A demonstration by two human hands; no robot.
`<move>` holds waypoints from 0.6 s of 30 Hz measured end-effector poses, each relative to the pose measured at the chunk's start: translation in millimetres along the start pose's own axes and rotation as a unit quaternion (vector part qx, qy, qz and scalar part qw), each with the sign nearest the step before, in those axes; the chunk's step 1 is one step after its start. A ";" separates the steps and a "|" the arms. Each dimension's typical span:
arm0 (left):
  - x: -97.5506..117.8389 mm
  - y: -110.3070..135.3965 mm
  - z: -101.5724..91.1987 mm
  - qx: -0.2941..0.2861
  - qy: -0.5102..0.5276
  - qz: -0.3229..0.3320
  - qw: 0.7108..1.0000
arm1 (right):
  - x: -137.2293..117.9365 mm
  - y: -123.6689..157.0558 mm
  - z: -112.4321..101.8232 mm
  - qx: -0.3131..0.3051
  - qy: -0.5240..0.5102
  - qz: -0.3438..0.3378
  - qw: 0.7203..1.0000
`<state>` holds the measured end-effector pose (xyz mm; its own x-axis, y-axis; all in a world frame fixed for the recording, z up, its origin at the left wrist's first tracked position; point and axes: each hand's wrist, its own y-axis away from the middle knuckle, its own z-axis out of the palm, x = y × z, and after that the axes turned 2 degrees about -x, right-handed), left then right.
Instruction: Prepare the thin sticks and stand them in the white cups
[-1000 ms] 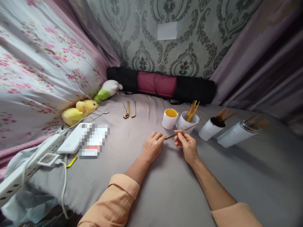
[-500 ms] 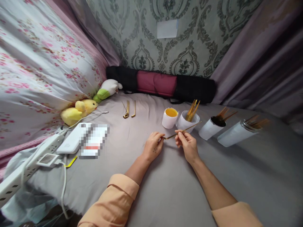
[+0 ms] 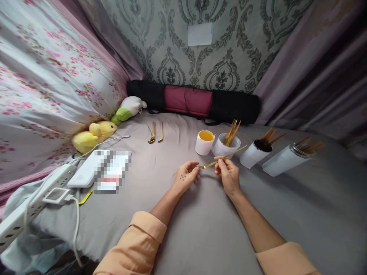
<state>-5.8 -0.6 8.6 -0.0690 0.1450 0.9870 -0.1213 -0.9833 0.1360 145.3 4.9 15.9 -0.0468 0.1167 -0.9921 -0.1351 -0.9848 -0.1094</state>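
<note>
A thin gold strip (image 3: 211,164) slants between my two hands, its left end bent. My right hand (image 3: 230,176) pinches it along its middle between thumb and fingers, and the far end sticks out up and to the right. At the bent end, the thumb and fingertips of my left hand (image 3: 185,178) close on the tip. Behind the strip stand a white-wrapped cup (image 3: 204,147) with a yellow inside and a wider white cup (image 3: 219,149) holding several gold strips. Further left on the sheet lie several bent gold strips (image 3: 153,131) and a single bent one (image 3: 161,132).
To the right, a dark-mouthed white cup (image 3: 254,156) and a longer white container (image 3: 282,162) hold brownish strips. A power bank (image 3: 88,170), a power strip (image 3: 37,202) and plush toys (image 3: 94,135) lie left. A black and maroon bag (image 3: 189,100) lines the wall.
The strip and my right hand have shifted slightly to the right. More of the bent end shows beside my left fingertips, and my left hand has turned a little. The view has moved slightly.
</note>
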 end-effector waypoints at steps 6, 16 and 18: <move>6.7 4.7 1.3 -0.041 0.085 -0.044 0.995 | -1.7 0.6 -0.2 0.004 0.017 -0.013 1.000; 7.2 6.7 2.2 -0.111 0.186 -0.113 0.970 | -4.0 2.2 -0.2 -0.003 0.047 -0.030 0.998; 8.1 7.9 2.4 -0.125 0.198 -0.129 0.964 | -3.8 2.1 -0.6 -0.006 0.050 -0.034 0.998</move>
<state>-4.9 -7.5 17.9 -0.3702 0.4606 0.8068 -0.4165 -0.8586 0.2991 145.8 2.3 19.4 0.0613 0.1704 -0.9835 -0.1221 -0.9766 -0.1768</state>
